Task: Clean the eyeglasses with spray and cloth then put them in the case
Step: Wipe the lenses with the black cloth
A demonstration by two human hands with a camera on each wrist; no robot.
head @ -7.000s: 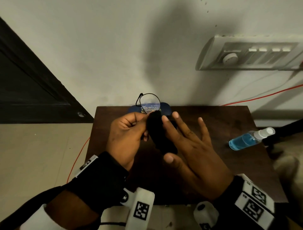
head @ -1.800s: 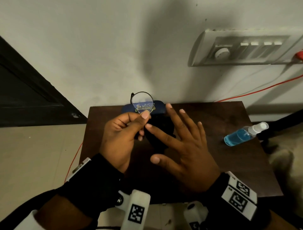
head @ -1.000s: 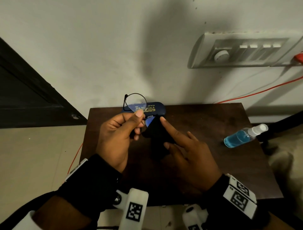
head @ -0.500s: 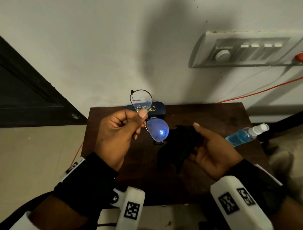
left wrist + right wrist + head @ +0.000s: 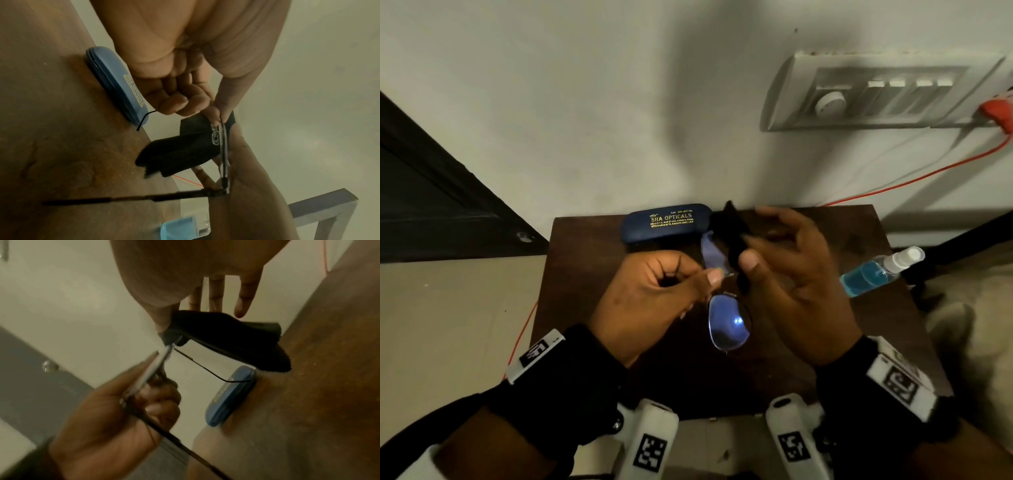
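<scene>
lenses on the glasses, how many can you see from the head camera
2. One lens hangs below the left hand, glinting blue. The other lens is above it, partly covered by the black cloth in the right hand.

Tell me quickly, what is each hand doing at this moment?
Left hand: closed, pinching the eyeglasses at the frame.
Right hand: thumb and fingers pinching the black cloth against the far lens.

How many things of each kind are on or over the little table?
Glasses: 1
Cloth: 1
Case: 1
Spray bottle: 1
Hands: 2, left and right
Total: 6
</scene>
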